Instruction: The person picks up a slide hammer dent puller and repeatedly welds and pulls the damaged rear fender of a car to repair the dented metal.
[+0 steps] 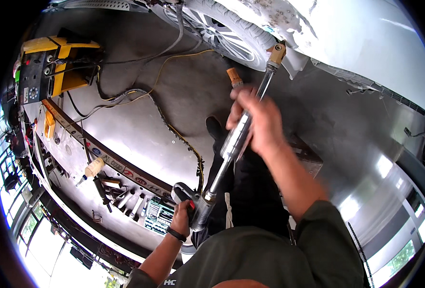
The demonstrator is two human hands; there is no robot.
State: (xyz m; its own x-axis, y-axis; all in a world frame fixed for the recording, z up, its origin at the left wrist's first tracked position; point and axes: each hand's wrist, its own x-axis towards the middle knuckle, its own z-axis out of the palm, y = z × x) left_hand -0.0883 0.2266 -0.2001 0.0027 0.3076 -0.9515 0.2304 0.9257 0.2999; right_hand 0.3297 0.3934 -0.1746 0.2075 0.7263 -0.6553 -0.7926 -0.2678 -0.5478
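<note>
Long chrome slide hammer (236, 137), brass-coloured tip (278, 53), slanting diagonally

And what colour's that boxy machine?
The boxy machine is yellow and dark grey, clearest in the head view.

A smooth grey floor (337, 115) reflects white light (349, 209); a pale-topped workbench (64, 161) with a sticker-lined brown edge stands left, bright dark-framed glass windows (42, 237) beyond.

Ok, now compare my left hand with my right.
The left hand grips the long metal tool by its dark handle; the right hand is up at its silver midsection. The left hand has a black band at the wrist; the right wrist is bare. The left hand looks fairly sharp; the right is blurred. Both are ungloved.
</note>
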